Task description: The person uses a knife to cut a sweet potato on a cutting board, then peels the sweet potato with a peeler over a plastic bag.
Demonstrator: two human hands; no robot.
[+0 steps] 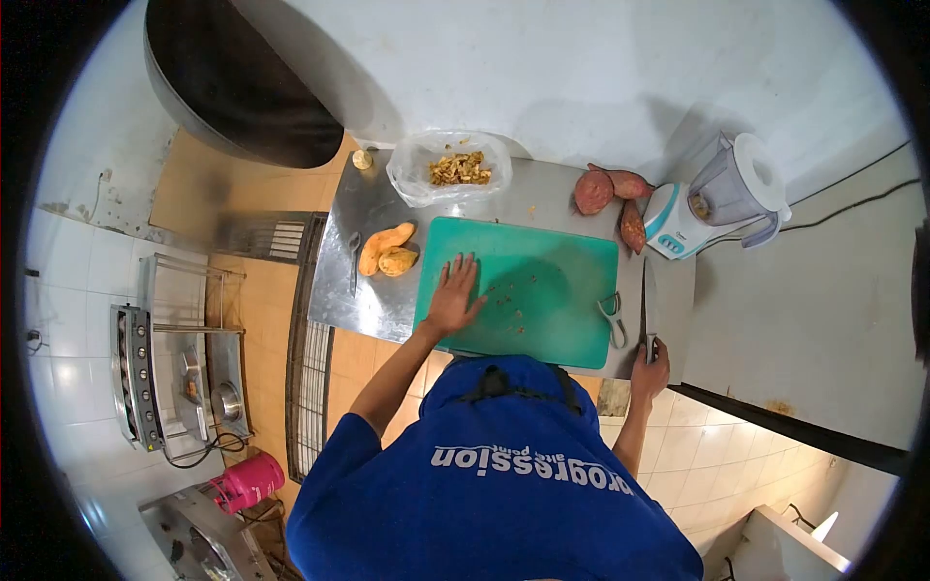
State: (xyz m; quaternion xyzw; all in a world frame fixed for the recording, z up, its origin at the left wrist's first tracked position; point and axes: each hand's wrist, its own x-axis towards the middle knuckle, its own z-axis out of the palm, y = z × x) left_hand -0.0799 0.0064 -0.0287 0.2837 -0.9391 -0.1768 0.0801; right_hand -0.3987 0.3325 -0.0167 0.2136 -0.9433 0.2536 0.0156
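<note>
My left hand point(455, 298) lies flat with fingers spread on the left part of a green cutting board point(572, 281). Small dark scraps are scattered on the board beside it. At the table's right front edge, my right hand point(651, 370) is closed round the handle of a long kitchen knife point(649, 295), its blade pointing toward the wall. A peeler point(613, 318) rests on the board's right edge, near the knife. Left of the board are peeled sweet potatoes point(386, 249). Unpeeled sweet potatoes point(594, 192) sit behind the board's right corner.
A blender point(731, 189) stands at the back right, its cord trailing rightward. Behind the board is a clear plastic bag point(407, 174) holding brownish-yellow pieces. A spoon point(355, 263) lies on the steel table point(334, 300) at the left. A pink gas cylinder point(250, 481) is at lower left.
</note>
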